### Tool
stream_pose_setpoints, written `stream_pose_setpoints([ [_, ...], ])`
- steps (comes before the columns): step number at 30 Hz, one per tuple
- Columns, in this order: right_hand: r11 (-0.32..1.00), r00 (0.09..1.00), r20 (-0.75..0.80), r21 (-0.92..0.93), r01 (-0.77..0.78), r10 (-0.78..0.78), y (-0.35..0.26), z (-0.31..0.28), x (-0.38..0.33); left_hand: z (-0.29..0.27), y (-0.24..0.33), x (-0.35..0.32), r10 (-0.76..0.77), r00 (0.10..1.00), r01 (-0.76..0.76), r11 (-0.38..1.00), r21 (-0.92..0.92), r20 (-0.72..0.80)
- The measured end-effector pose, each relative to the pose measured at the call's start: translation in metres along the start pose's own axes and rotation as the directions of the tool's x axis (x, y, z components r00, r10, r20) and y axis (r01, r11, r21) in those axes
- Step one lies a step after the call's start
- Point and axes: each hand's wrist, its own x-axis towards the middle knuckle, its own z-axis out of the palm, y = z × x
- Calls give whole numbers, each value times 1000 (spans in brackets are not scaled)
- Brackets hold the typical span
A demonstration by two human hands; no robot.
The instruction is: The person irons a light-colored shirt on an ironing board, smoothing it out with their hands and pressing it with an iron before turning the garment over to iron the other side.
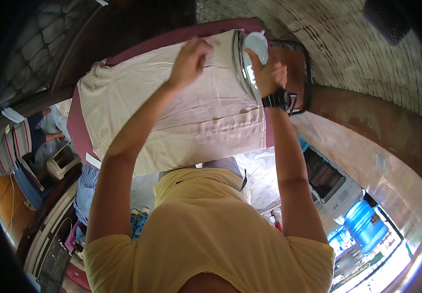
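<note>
The pale blue, shiny-metal clothes iron [256, 40] is at the right end of the maroon-covered ironing board [80, 124], its long axis running roughly away from the person. The right hand [270, 77] is closed round it; the left hand [191, 61] lies to its left, over the wide cream cloth [172, 117], fingers curled and blurred, so I cannot tell whether it pinches anything. The iron's curved, glossy edge faces left, toward that hand; the cloth looks thin and lightly wrinkled, with a seam-like crease nearer the body

Creased cream cloth [216, 105] lies spread, pale iron [256, 45] at its right end.
</note>
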Motion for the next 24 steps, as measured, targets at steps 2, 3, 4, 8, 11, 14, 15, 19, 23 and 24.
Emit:
stream_pose_setpoints([
  [2,997,997,80,77,-23,17,-19,5,29,11,8,-31,55,993,-73,983,171,109],
  [3,987,991,135,161,-21,-1,-25,4,45,12,9,-33,21,996,-42,965,257,85],
  [4,970,982,189,242,-22,-25,-27,2,52,12,11,-35,-12,998,-9,941,340,59],
  [8,962,975,207,272,25,-84,-14,-1,39,12,1,-43,-119,991,80,887,454,59],
  [11,955,955,259,290,66,-145,13,-12,17,17,-3,-42,-139,990,112,893,437,30],
  [14,868,839,304,366,335,-452,26,-24,17,17,-10,-44,-154,988,142,914,381,2],
  [15,807,767,292,365,463,-572,28,-27,25,14,-16,-40,-197,980,190,959,211,13],
  [19,726,657,310,275,630,-688,-10,-25,48,-27,-48,-47,-446,895,342,661,-667,17],
  [23,621,555,283,270,736,-782,-62,-17,50,-150,-93,-70,-275,957,287,847,448,-93],
  [24,572,487,308,329,751,-817,-79,-20,51,-176,-109,-85,-332,943,293,806,514,-16],
])
